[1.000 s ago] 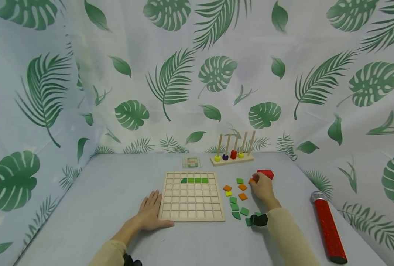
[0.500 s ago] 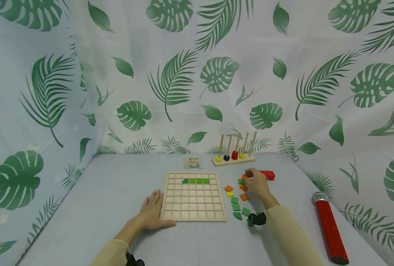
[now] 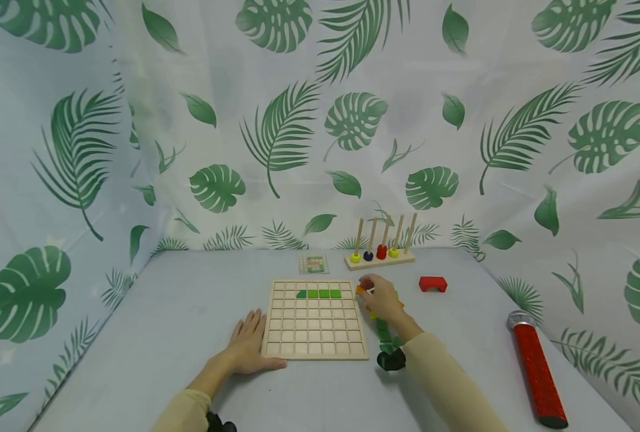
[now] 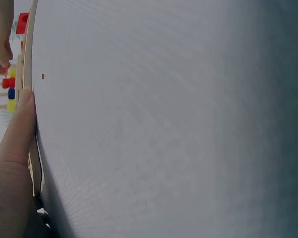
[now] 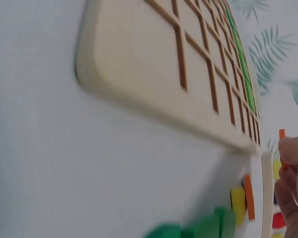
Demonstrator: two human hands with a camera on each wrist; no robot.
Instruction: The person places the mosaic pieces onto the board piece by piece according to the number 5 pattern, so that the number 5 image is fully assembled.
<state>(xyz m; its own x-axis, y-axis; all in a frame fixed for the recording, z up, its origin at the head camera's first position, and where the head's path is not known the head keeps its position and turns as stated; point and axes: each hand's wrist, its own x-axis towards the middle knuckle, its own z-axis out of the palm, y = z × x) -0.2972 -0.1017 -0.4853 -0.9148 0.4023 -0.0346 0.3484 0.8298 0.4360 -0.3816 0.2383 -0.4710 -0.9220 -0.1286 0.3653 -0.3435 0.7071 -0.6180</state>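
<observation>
While my right hand [image 3: 382, 298] pinches an orange tile [image 3: 360, 290], board [image 3: 315, 322] just left of that grip, I'd level the tile before lowering and brace the board with my straight-fingered left hand [image 3: 248, 347].

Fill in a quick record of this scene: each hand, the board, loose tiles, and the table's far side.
Left hand: rests at the near left corner of the wooden board, fingers straight
Right hand: pinches an orange tile near the board's far right corner
Board: four green tiles in one row
Loose tiles: right of the board, partly hidden in the head view
Far side: patterned card, peg stand
</observation>
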